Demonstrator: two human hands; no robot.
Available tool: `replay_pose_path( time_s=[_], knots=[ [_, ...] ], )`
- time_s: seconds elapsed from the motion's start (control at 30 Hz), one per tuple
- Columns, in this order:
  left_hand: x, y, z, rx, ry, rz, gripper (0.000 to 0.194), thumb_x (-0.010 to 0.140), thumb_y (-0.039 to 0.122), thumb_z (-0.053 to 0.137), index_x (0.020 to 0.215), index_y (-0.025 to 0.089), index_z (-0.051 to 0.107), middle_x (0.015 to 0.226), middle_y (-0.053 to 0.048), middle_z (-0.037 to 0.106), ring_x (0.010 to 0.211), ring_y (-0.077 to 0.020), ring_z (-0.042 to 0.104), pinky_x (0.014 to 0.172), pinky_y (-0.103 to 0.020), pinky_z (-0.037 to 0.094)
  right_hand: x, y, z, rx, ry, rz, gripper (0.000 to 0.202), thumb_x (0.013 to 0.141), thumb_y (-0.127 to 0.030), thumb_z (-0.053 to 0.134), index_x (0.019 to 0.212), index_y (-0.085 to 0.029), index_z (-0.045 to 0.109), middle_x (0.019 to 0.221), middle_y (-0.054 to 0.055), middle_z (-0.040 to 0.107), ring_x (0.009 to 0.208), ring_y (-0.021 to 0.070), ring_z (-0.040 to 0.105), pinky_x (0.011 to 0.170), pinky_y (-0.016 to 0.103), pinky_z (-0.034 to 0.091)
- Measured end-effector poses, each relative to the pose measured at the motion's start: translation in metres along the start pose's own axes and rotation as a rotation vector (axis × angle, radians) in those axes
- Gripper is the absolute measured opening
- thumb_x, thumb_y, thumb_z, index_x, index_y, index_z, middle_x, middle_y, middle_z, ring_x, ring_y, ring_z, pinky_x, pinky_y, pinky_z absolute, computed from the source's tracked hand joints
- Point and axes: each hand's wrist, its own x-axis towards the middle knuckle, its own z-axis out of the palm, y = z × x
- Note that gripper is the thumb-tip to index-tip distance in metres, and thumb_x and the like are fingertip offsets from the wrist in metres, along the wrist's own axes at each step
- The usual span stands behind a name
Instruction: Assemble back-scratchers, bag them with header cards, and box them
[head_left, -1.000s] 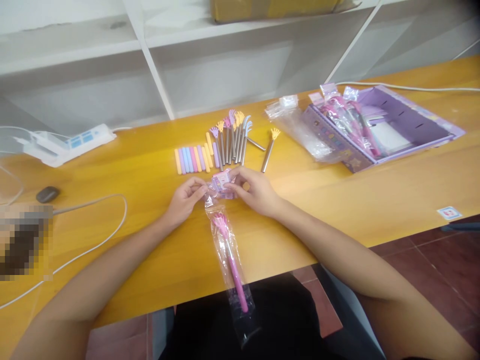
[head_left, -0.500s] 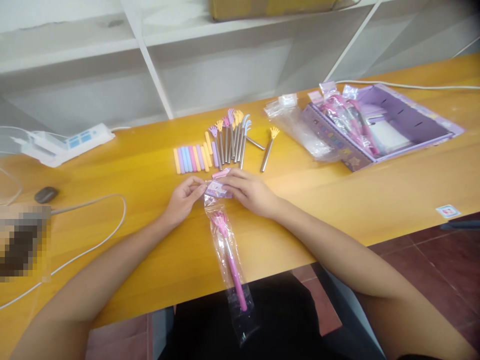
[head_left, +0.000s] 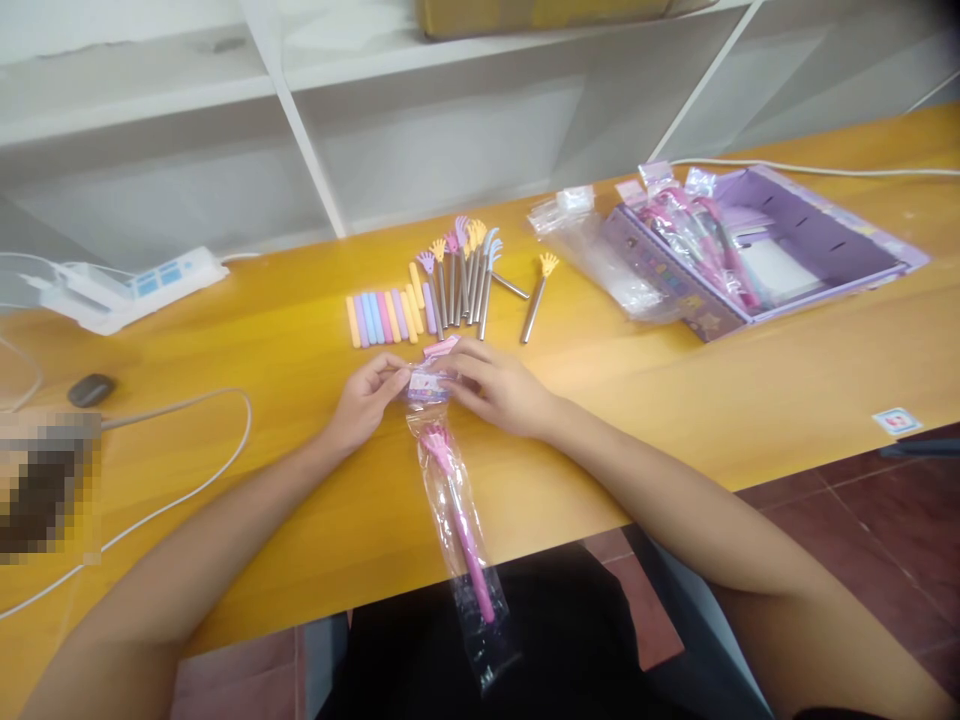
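Two-handed, pinches with nearly closed left hand (head_left: pixel 366 405) and right hand (head_left: pixel 510 388) the card (head_left: pixel 427 388), now turned level atop the bag (head_left: pixel 491 655) with pink stick (head_left: pixel 472 560) across the table's (head_left: pixel 300 530) front edge.

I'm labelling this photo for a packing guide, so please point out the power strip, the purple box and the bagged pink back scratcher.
Power strip (head_left: pixel 159 284): head view, its blue-marked top.
Purple box (head_left: pixel 840 225): head view, inner back wall.
Pink back scratcher (head_left: pixel 470 545): head view, its handle.

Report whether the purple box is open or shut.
Open: the purple box shows its inside, with bagged pink scratchers in view.
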Motion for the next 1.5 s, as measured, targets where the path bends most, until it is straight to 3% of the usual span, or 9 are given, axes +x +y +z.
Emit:
replay_pose_path(
  time_s=[0.37,0.5,0.67,0.83,0.97,1.3,1.5],
  knots=[
    [-0.001,0.006,0.003,0.000,-0.016,-0.001,0.037,0.095,0.055,0.079,0.097,0.020,0.069,0.089,-0.001,0.071,0.080,-0.0161,0.066,0.078,-0.028,0.052,-0.001,0.005,0.002,-0.002,0.081,-0.152,0.030,0.109,-0.017,0.054,0.130,-0.023,0.075,0.113,0.009,0.064,0.100,0.0190,0.064,0.076,0.030,0.055],
    [-0.001,0.008,0.004,-0.008,-0.025,0.005,0.037,0.095,0.056,0.079,0.097,0.020,0.069,0.089,-0.001,0.074,0.080,-0.0161,0.067,0.078,-0.027,0.052,-0.001,0.006,0.004,0.007,0.072,-0.173,0.029,0.109,-0.017,0.055,0.129,-0.023,0.075,0.113,0.008,0.063,0.096,0.0178,0.063,0.073,0.029,0.054],
    [-0.001,0.008,0.003,-0.025,-0.018,0.000,0.035,0.095,0.053,0.080,0.097,0.020,0.070,0.092,-0.002,0.076,0.084,-0.0173,0.069,0.081,-0.028,0.053,-0.001,0.003,0.003,0.019,0.062,-0.181,0.029,0.108,-0.018,0.055,0.132,-0.023,0.070,0.122,0.010,0.067,0.110,0.0214,0.066,0.084,0.034,0.057],
    [-0.001,0.002,0.001,-0.065,-0.016,-0.009,0.034,0.095,0.052,0.081,0.098,0.020,0.070,0.092,-0.003,0.076,0.084,-0.0177,0.071,0.083,-0.030,0.055,-0.002,0.002,0.003,-0.002,0.045,-0.147,0.022,0.106,-0.018,0.055,0.124,-0.021,0.068,0.123,0.009,0.068,0.094,0.0178,0.066,0.075,0.031,0.055],
    [0.000,0.001,0.001,-0.098,0.002,-0.006,0.033,0.094,0.051,0.082,0.098,0.020,0.070,0.095,-0.004,0.078,0.088,-0.0185,0.073,0.085,-0.030,0.057,-0.002,0.004,0.003,-0.018,0.053,-0.148,0.022,0.106,-0.018,0.056,0.124,-0.021,0.068,0.124,0.010,0.067,0.100,0.0194,0.066,0.075,0.031,0.056],
    [0.000,0.005,0.004,-0.193,0.049,-0.029,0.037,0.089,0.052,0.087,0.095,0.021,0.067,0.087,-0.002,0.080,0.073,-0.0169,0.074,0.072,-0.029,0.058,-0.002,0.004,0.002,-0.002,0.072,-0.145,0.030,0.107,-0.018,0.055,0.133,-0.022,0.068,0.125,0.011,0.066,0.100,0.0195,0.066,0.076,0.031,0.057],
    [0.001,0.010,0.008,-0.212,0.049,-0.015,0.040,0.087,0.052,0.089,0.094,0.020,0.066,0.094,-0.004,0.083,0.081,-0.0193,0.078,0.075,-0.031,0.061,0.000,0.000,0.000,0.058,0.075,-0.160,0.029,0.108,-0.018,0.055,0.131,-0.020,0.071,0.122,0.011,0.070,0.103,0.0197,0.067,0.085,0.034,0.057]
  ],
)
